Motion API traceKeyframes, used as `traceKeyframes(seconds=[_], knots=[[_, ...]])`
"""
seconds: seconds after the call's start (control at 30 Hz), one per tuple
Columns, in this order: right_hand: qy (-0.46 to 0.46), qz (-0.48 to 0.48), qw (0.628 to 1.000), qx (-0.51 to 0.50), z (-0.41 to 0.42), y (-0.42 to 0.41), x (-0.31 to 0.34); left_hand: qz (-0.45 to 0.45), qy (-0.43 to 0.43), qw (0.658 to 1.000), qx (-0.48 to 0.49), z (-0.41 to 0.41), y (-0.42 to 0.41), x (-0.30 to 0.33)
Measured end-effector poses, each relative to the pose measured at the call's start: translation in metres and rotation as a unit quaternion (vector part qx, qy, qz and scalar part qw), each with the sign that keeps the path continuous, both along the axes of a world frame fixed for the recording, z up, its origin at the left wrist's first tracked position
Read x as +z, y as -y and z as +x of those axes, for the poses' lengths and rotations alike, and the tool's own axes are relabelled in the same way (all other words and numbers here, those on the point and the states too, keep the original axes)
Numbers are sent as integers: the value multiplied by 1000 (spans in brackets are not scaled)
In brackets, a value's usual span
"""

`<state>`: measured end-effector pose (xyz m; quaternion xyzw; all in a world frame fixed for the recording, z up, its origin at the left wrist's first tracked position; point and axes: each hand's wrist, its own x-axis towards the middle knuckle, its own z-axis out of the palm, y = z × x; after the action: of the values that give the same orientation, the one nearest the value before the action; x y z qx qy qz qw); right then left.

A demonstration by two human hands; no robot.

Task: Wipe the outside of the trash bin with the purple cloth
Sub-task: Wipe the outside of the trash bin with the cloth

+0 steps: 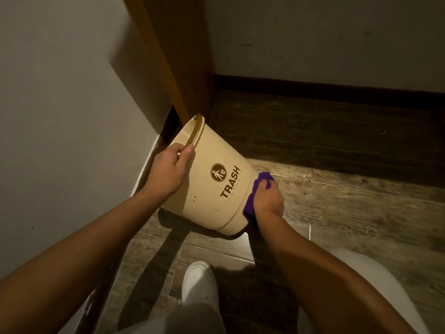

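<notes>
Crouching over a wood floor [337, 206], the right hand [268, 201] is clenched on the purple cloth [250, 203], pressed to the trash bin [216, 179] base. The bin's tipped, long axis running up-left to the rim, where the left hand [168, 171] grips it by the wall [72, 116].

Both forearms are bare from the bottom corners of the frame down to the wrists, with no sleeve cuff showing on either. The left hand [168, 171] and the right hand [268, 201] carry no ring, watch or glove. Lower down, pale grey-white trousers [375, 280] cover the legs (the fabric looks smooth and plain), and one white shoe [198, 282] with a rounded, unmarked toe is visible.
</notes>
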<state>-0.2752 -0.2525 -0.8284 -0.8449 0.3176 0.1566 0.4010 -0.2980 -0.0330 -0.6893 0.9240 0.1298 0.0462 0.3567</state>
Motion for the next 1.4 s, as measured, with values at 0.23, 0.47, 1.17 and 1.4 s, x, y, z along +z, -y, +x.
traceKeyframes(seconds=[0.23, 0.47, 1.17, 1.4], knots=[[111, 124, 971, -171, 43, 35, 36, -16, -30, 999, 30, 23, -15, 17], [174, 119, 976, 50, 57, 13, 46, -2, -51, 998, 44, 34, -5, 14], [165, 91, 982, 21, 50, -21, 25, 59, -21, 998, -14, -29, -38, 12], [208, 223, 952, -6, 70, -24, 75, -147, -179, 966, -113, -10, -38, 59]])
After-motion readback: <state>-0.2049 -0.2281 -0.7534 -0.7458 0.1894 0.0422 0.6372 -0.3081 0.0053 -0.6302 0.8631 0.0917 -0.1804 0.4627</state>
